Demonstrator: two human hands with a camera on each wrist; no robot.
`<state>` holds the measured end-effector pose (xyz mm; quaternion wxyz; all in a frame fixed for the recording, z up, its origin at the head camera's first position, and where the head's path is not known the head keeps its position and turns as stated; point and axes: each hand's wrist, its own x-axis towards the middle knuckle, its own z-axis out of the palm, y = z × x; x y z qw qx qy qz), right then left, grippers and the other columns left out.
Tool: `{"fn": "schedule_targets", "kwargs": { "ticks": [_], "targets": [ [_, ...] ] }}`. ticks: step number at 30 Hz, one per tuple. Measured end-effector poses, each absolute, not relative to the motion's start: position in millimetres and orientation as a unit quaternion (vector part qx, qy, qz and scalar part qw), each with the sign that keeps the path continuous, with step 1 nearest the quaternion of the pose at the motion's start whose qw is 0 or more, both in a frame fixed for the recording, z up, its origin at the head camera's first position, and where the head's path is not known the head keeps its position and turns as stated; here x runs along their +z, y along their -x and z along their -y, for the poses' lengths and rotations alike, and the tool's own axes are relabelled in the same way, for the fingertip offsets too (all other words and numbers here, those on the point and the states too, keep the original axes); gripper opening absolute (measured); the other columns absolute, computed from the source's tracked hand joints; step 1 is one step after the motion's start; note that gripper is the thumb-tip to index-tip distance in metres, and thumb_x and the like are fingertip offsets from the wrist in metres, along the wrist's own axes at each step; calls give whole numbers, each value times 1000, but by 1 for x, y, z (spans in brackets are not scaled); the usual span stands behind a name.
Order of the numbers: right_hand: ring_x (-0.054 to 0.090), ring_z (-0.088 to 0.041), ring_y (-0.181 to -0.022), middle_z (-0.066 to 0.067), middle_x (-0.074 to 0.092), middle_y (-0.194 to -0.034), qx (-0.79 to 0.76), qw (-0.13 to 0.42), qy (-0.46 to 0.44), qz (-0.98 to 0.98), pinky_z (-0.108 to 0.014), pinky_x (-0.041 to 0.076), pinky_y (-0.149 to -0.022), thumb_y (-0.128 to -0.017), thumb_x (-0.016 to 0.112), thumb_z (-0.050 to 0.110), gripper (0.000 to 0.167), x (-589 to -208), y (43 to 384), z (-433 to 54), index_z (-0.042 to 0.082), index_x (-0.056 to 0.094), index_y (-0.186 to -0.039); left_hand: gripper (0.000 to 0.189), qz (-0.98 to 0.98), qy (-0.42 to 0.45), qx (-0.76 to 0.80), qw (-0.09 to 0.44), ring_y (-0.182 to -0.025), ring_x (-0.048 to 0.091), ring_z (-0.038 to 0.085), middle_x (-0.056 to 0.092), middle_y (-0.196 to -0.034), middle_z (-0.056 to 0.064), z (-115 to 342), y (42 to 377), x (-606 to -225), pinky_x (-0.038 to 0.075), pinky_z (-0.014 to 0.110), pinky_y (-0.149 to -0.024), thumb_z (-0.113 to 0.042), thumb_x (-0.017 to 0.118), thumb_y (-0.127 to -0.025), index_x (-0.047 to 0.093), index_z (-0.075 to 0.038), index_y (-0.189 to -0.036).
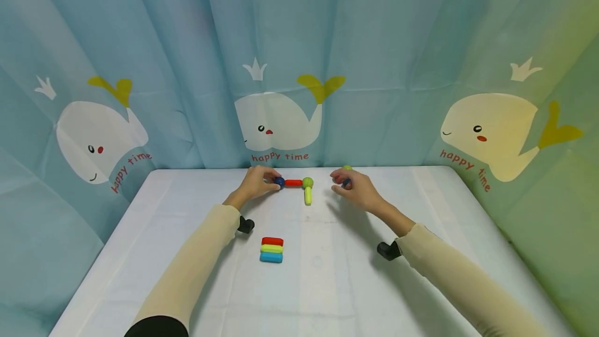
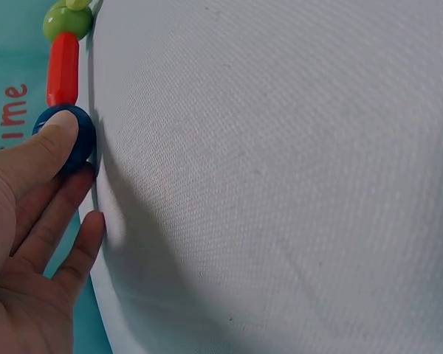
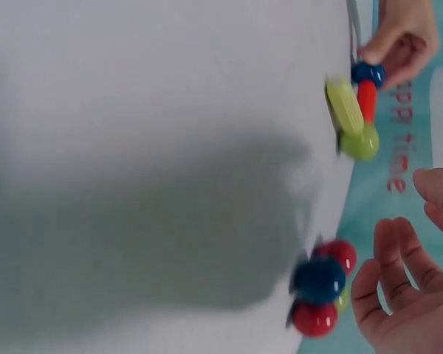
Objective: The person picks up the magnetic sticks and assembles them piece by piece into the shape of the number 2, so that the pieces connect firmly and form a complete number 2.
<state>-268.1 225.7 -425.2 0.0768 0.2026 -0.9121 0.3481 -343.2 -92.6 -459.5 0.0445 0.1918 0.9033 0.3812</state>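
While the left hand [image 1: 255,183] pinches a dark blue ball [image 2: 81,144] between thumb and fingers, the rest of that little build sits near the table's far edge: a red stick [image 2: 63,70] running straight from the ball to a green ball [image 1: 307,181], then a yellow-green stick [image 1: 308,196] angled off toward the viewer. Balls are round and super glossy, plastic-looking; sticks are chunky with flat facets. Right hand [image 1: 357,189] isn't gripping anything, fingers loosely curved right next to a bunch of balls: a blue one [image 3: 319,281], two red ones [image 3: 316,319] and a partly hidden green one [image 3: 343,300]. Can't tell if a fingertip touches them. Closer in, red [image 1: 272,241], yellow-green [image 1: 272,248] and blue sticks [image 1: 271,257] lie side by side. White table covering [image 1: 337,285] has a fine woven grain; behind hangs a softly creased whale-print curtain [image 1: 383,25].
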Motion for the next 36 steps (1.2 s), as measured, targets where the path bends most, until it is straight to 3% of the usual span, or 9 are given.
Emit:
{"fn": "schedule_targets", "kwargs": {
  "ticks": [7,15,24,31,36],
  "targets": [
    [57,-25,-72,-20,71,-107,327,90,-173,925,-33,43,-61,-95,74,11,32,-420,279,-255,2,68,-125,31,-898,-206,386,33,-106,71,24,76,-113,8,95,344,-461,50,44,-104,-11,83,-88,77,-7,-118],
    [66,-32,-81,-23,70,-111,326,72,-143,932,-38,51,-69,-97,71,11,34,-424,289,-284,4,65,-129,31,-900,-208,382,32,-106,71,24,76,-112,7,95,345,-460,50,44,-104,-12,83,-88,77,-7,-118],
    [66,-33,-90,-27,64,-125,343,26,-107,933,-37,52,-73,-100,68,14,37,-432,303,-298,7,62,-136,32,-901,-206,380,33,-106,71,24,76,-112,7,95,346,-461,50,43,-104,-12,83,-88,77,-8,-118],
    [62,-45,-109,-30,57,-138,364,-7,-100,926,-53,51,-90,-101,66,12,42,-443,311,-304,5,56,-141,32,-901,-207,381,31,-106,71,23,76,-111,7,95,347,-462,50,43,-104,-12,84,-87,77,-8,-118],
    [54,-48,-126,-30,59,-138,380,1,-123,917,-58,49,-98,-98,68,5,42,-451,315,-303,-1,56,-137,32,-901,-208,380,30,-104,71,23,77,-110,7,95,347,-462,51,42,-102,-11,84,-87,77,-7,-118]
  ]
}}
